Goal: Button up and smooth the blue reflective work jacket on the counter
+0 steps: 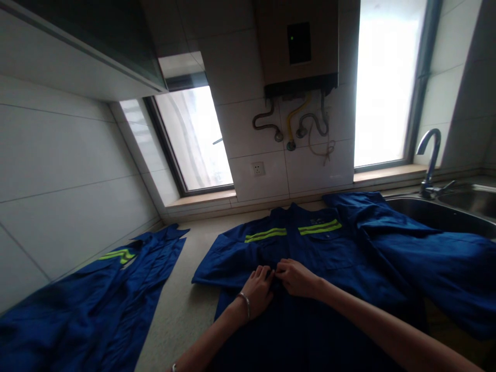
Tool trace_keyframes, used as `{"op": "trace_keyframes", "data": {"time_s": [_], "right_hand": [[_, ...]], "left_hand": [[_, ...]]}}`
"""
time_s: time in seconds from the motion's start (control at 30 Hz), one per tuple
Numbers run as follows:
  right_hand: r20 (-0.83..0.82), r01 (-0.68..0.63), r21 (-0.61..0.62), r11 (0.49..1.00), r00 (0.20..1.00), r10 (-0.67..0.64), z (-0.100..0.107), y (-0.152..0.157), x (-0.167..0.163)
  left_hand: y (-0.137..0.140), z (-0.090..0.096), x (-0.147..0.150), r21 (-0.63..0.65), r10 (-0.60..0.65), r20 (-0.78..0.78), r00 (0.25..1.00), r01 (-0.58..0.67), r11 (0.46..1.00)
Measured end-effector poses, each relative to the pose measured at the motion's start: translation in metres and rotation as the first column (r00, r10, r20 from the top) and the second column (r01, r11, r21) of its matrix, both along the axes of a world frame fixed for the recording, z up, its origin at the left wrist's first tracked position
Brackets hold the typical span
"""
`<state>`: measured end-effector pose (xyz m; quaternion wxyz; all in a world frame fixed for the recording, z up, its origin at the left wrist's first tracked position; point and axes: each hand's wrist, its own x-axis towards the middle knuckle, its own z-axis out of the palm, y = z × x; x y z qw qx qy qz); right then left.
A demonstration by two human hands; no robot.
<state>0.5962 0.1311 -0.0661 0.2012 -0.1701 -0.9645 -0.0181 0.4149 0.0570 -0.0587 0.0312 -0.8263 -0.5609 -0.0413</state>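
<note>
A blue work jacket (341,258) with yellow-green reflective strips lies front up on the counter, its collar toward the wall. My left hand (259,287) and my right hand (292,276) meet at its front opening, just below the chest strips. Both hands have their fingers closed on the edge of the front placket. The fingertips nearly touch each other. Whatever small part sits between them, such as a fastener, is hidden by the fingers. A bracelet circles my left wrist.
Another blue garment (127,289) with a reflective strip lies at the left on the pale counter (174,294). More blue cloth (437,253) spreads at the right, beside the sink (465,206) and faucet (430,160). A water heater (298,46) hangs on the wall between two windows.
</note>
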Motion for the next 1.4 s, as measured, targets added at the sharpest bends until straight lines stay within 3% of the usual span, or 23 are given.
{"op": "trace_keyframes", "data": {"time_s": [0.13, 0.37, 0.67, 0.8, 0.93, 1.07, 1.4], "right_hand": [[-0.064, 0.007, -0.095, 0.995, 0.998, -0.013, 0.0, -0.001, 0.003], [-0.118, -0.032, -0.159, 0.987, 0.993, 0.013, 0.004, 0.001, 0.008], [-0.186, -0.104, -0.214, 0.971, 0.98, 0.063, 0.004, 0.006, 0.015], [-0.281, -0.102, -0.26, 0.96, 0.959, 0.026, 0.0, 0.012, 0.013], [-0.462, -0.064, -0.294, 0.954, 0.883, -0.084, -0.003, 0.022, 0.012], [-0.546, -0.065, -0.235, 0.97, 0.835, -0.076, 0.0, 0.028, 0.017], [-0.475, -0.058, 0.01, 0.998, 0.878, 0.056, 0.006, 0.019, 0.024]], "left_hand": [[-0.001, 0.003, 0.001, -0.01, -0.001, -0.011, 1.0, 0.001, 1.0], [0.001, 0.008, 0.007, -0.026, 0.007, -0.042, 0.999, -0.008, 1.0], [0.012, -0.004, 0.004, 0.098, 0.026, 0.028, 0.999, -0.028, 0.995], [0.013, 0.012, 0.008, 0.184, 0.001, 0.049, 0.999, -0.01, 0.983], [0.02, 0.037, 0.017, 0.255, -0.059, 0.056, 0.997, 0.043, 0.966], [0.027, 0.046, 0.024, 0.295, -0.116, 0.058, 0.992, 0.094, 0.951], [0.026, 0.038, 0.022, 0.339, -0.148, 0.042, 0.988, 0.125, 0.933]]}}
